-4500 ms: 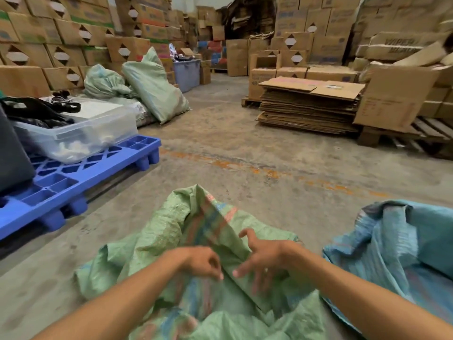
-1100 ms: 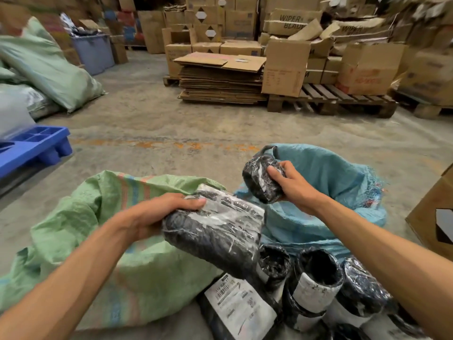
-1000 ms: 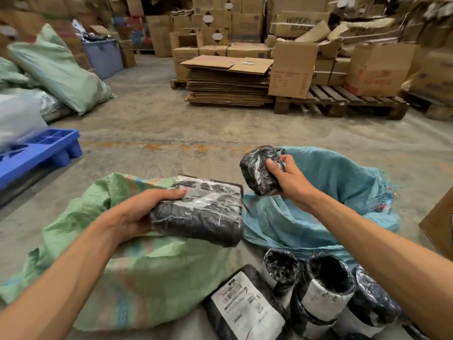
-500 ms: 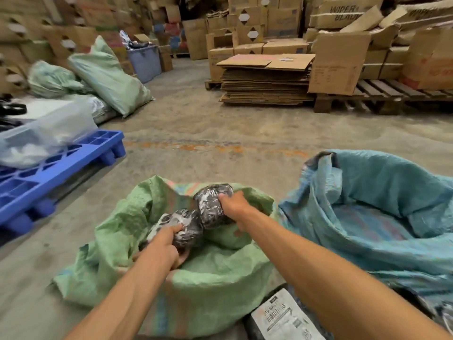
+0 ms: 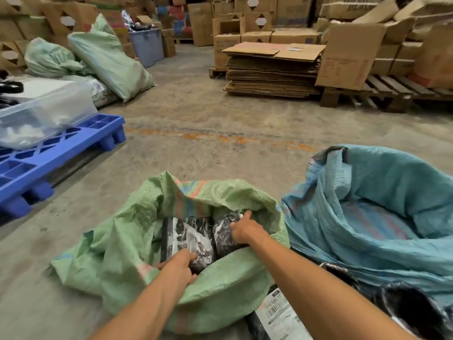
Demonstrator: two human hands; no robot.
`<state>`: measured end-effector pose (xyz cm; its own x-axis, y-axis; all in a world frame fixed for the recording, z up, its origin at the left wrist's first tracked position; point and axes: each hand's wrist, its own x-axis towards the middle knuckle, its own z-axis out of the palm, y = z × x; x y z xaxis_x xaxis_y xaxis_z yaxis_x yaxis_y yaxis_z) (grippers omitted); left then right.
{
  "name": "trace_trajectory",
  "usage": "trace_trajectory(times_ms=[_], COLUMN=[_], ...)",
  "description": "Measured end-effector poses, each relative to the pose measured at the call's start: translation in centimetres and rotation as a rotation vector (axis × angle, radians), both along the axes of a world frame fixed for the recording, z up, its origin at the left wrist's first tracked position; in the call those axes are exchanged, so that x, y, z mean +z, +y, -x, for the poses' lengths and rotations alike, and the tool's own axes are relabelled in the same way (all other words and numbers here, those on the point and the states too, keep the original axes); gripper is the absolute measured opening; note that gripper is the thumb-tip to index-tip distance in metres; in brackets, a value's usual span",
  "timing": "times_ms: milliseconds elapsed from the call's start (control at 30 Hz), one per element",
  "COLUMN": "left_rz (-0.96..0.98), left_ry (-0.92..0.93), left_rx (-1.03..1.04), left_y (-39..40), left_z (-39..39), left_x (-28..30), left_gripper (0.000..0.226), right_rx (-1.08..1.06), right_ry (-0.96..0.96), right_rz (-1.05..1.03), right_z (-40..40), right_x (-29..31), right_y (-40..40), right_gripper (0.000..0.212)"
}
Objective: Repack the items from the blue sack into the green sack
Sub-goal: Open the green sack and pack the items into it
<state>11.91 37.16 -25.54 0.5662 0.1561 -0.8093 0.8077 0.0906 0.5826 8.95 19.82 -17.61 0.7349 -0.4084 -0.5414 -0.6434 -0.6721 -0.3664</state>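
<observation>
Two wrapped parcels are going into the green sack (image 5: 117, 253): left hand (image 5: 180, 262) gripping the flat parcel (image 5: 188, 235), right hand (image 5: 245, 229) gripping the small bundle (image 5: 224, 231). The floppy rim could be folding inward, snagging them.

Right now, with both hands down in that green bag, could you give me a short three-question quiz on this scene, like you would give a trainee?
1. True or false: both hands are inside the crumpled green woven sack.
2. Multiple choice: the left hand rests on A) the flat black plastic-wrapped parcel, B) the blue plastic pallet, C) the stack of flattened brown cardboard.
3. Fill in: the right hand grips a small black wrapped bundle that lies to the ____ of the flat parcel.

Key: 1 true; 2 A; 3 right. The pale blue woven sack sits open beside the green one, and a labelled black parcel lies on the floor between them.
</observation>
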Motion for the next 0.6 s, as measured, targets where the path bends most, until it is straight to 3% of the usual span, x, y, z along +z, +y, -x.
trace_trajectory(times_ms=[67, 133, 167, 200, 233, 267, 300, 333, 400, 500, 600], left_rz=[-0.075, -0.119, -0.17, -0.218, -0.208, -0.222, -0.256, -0.327, -0.548, -0.568, -0.522], left_ry=[0.039, 0.0, -0.015, -0.053, -0.031, -0.038, -0.019, -0.051, -0.253, -0.586, -1.007], left_rx=[-0.043, -0.126, -0.183, -0.211, -0.23, -0.176, -0.159, -0.186, -0.359, -0.525, -0.645], left_y=[1.1, 1.1, 1.6, 2.3, 2.5, 2.4, 1.8, 0.8, -1.8, -5.0, -6.8], left_z=[-1.2, 0.3, -1.2, -2.7, -3.4, -3.6, -2.3, -0.3, 4.4, 6.4, 8.6], left_x=[-4.8, -2.2, -5.5, -8.6, -9.7, -9.2, -6.8, -3.1, 5.2, 10.0, 12.4], left_gripper=[0.06, 0.058, 0.06, 0.073, 0.107, 0.143, 0.154, 0.143, 0.1, 0.063, 0.03], right_rx=[0.0, 0.016, 0.035, 0.058, 0.088, 0.135, 0.191, 0.248, 0.342, 0.317, 0.138], right_ry=[-0.007, -0.083, -0.108, -0.113, -0.118, -0.146, -0.216, -0.318, -0.593, -0.948, -0.958], right_rz=[0.052, 0.18, 0.224, 0.234, 0.228, 0.23, 0.25, 0.264, 0.256, 0.231, 0.194], right_z=[0.5, 1.1, 1.3, 1.6, 2.0, 2.1, 2.6, 3.1, 4.6, 7.2, 9.1], right_x=[-0.3, -0.3, -0.1, 0.1, 0.5, 0.8, 1.4, 2.0, 3.3, 5.0, 5.8], right_y=[0.6, 0.9, 0.9, 0.8, 0.8, 0.8, 0.7, 0.6, 0.1, -2.1, -6.5], right_gripper=[0.073, 0.067, 0.067, 0.067, 0.063, 0.054, 0.04, 0.029, 0.026, 0.022, 0.018])
